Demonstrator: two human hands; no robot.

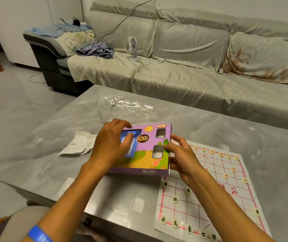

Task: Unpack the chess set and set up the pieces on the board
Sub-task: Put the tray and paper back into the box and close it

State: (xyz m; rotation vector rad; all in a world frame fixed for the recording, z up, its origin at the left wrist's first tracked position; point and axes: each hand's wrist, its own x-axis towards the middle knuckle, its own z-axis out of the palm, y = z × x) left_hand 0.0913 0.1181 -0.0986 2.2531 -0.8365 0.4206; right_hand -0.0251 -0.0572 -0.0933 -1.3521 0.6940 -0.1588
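A purple chess set box (145, 154) with cartoon art and small windows lies on the grey table (244, 137). My left hand (112, 142) rests on its left part, fingers curled over the blue window. My right hand (180, 152) grips the box's right edge. To the right lies the white paper board (214, 194) with red grid lines. Round pale pieces (175, 199) with black characters stand along its near side, and ones with red characters (233, 169) along the far side. My right forearm hides the middle of the board.
Clear plastic wrap (131, 105) lies on the table beyond the box. A crumpled white paper (79, 143) sits left of it. A covered sofa (183, 58) with a small white fan (132, 48) and clothes stands behind the table.
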